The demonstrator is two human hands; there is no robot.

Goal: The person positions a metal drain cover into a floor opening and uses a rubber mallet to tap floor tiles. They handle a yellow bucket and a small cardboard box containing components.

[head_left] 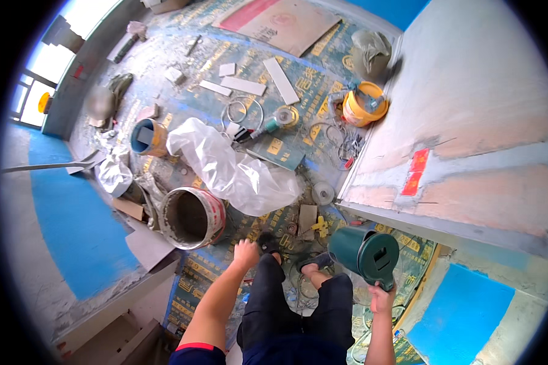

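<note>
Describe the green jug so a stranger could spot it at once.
Find the big pale wall with red stickers on the right, then its lower left corner. Just below that, the right hand holds the green jug. Its dark green colour and its round end with a dark slot set it apart from the open yellow bucket farther up.

A dark green, cylindrical jug (347, 246) hangs tilted well over in the right hand (382, 298), above the floor, its round, recessed end, possibly a lid, facing the viewer.
</note>
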